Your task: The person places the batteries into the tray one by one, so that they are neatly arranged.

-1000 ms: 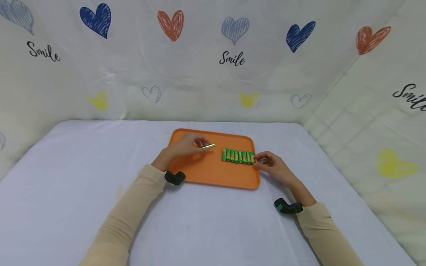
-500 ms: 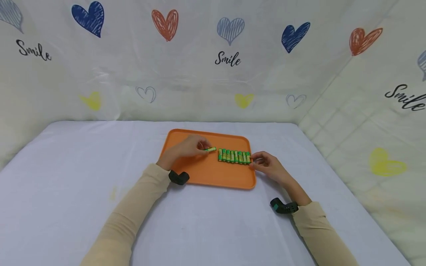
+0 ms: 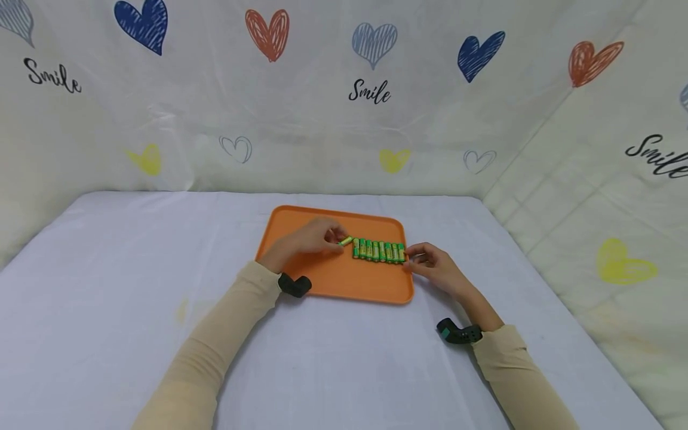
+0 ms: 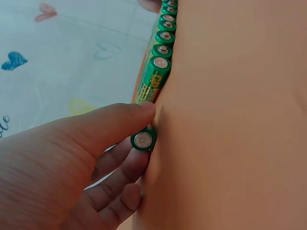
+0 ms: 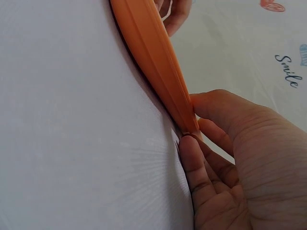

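Note:
On an orange tray (image 3: 333,286) lies a side-by-side row of green-and-gold batteries (image 3: 378,251). My left hand (image 3: 314,236) pinches a single battery (image 3: 346,241) just left of the row's left end. In the left wrist view this battery (image 4: 143,139) shows its flat end below the thumb, and the row stretches away beyond it. My right hand (image 3: 438,269) is at the tray's right rim, by the row's far end. The right wrist view has its thumb and fingers (image 5: 192,153) gripping the tray's edge (image 5: 180,103).
The tray rests on a table with a white cloth (image 3: 344,358). Behind and at the right hangs a pale backdrop (image 3: 312,119) printed with hearts and "Smile". Each wrist wears a dark device (image 3: 459,332).
My left hand has moved right and brought its battery up close to the row's left end, turning it slightly. My right hand has stayed at the tray's right rim.

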Demonstrator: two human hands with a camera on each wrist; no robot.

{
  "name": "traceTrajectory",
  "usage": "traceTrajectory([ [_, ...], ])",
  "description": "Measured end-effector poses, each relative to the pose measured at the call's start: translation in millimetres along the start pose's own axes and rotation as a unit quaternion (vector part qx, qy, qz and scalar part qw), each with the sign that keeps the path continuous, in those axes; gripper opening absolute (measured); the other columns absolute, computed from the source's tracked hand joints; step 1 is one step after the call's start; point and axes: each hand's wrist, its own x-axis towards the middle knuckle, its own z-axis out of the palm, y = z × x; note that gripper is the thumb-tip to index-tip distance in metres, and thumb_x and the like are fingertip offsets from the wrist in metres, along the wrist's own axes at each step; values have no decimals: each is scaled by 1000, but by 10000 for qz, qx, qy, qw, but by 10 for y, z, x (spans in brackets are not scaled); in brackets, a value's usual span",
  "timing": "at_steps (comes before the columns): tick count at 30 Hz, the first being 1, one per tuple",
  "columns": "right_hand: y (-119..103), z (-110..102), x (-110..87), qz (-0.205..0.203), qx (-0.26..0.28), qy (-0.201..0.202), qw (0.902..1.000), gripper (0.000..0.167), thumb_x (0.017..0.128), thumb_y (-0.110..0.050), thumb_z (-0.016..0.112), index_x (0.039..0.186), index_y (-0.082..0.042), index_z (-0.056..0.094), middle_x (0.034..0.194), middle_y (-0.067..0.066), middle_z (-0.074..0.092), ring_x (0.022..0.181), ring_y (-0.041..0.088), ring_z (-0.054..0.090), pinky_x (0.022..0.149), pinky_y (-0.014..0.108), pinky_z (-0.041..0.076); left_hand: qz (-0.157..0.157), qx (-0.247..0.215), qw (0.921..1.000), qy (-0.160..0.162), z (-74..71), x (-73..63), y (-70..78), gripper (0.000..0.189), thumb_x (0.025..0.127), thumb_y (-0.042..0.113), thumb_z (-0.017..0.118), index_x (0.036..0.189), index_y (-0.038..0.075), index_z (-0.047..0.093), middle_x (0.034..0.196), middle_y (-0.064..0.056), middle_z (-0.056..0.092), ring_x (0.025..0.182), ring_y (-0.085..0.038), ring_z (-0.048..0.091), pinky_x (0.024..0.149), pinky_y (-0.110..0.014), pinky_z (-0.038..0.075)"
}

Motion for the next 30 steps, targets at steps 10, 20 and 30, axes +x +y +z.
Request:
traceTrajectory([
  [10, 35, 8, 34, 15, -13, 3, 10000, 37, 91, -16, 70, 121, 2, 57, 111, 17, 60, 89, 14, 56, 76, 18, 46, 229, -200, 9993, -226, 34, -18, -14, 52, 86, 10, 76, 132, 0, 54, 116, -13, 59, 94, -18, 60, 86, -28, 51],
  [20, 57, 8, 51, 33, -165, -41, 9998, 38, 92, -17, 70, 122, 2, 57, 114, 17, 60, 91, 16, 56, 76, 18, 47, 225, -220, 9991, -296, 38, -33, 1, 56, 87, 14, 75, 135, -2, 52, 111, -10, 59, 95, -18, 59, 86, -28, 50],
  [30, 67, -3, 1, 27, -138, -41, 9999, 39, 92, -17, 69, 123, 3, 56, 113, 19, 59, 91, 17, 55, 76, 19, 46, 114, -218, 9990, -382, 76, -13, 22, 56, 87, 14, 75, 135, 0, 50, 110, -9, 58, 95, -17, 58, 86, -25, 49],
])
